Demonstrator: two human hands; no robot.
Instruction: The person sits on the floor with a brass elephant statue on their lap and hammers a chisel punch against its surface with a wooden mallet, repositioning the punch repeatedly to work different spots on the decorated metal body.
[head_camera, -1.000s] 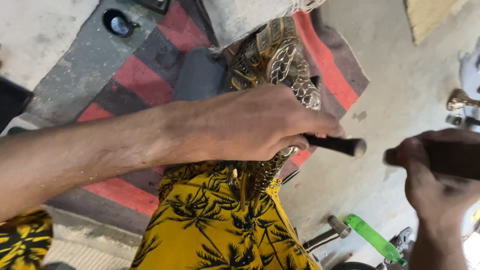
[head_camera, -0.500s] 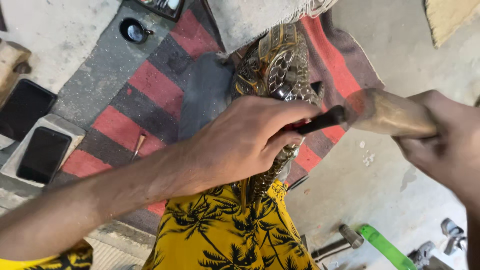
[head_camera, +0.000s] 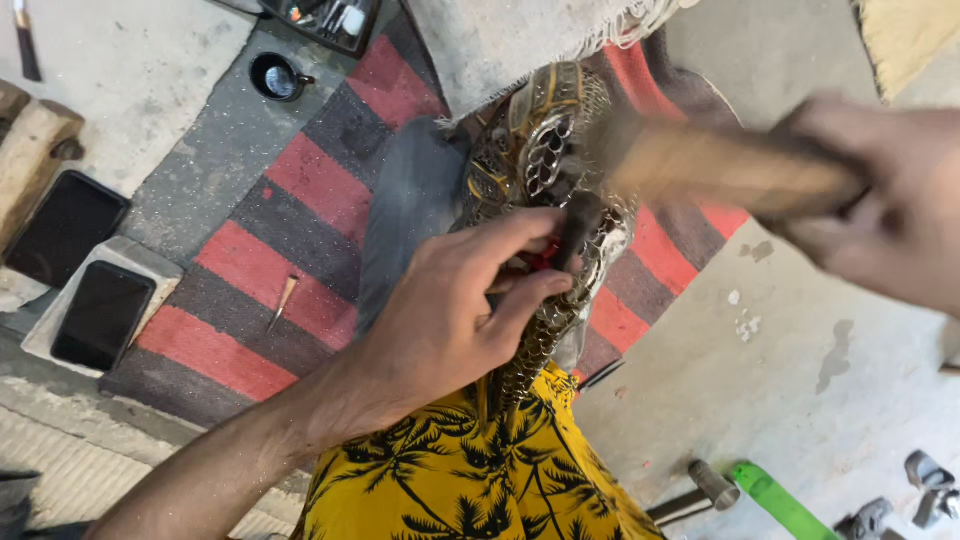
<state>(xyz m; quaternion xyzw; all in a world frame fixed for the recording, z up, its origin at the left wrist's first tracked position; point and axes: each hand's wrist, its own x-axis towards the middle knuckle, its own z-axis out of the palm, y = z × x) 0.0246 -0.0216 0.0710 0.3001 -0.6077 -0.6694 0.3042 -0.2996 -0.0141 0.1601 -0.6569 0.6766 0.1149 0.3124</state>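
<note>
left hand (head_camera: 450, 320) grip holding dark punch (head_camera: 578, 228) on metalwork (head_camera: 545, 160), right hand (head_camera: 890, 200) grip holding blurred hammer (head_camera: 720, 170)

Left hand (head_camera: 450, 320) grips a dark punch (head_camera: 575, 228) upright on an ornate metal piece (head_camera: 545, 160); right hand (head_camera: 885, 200) holds a blurred, probably wooden hammer handle (head_camera: 720, 170) above a striped rug (head_camera: 250, 260).
</note>
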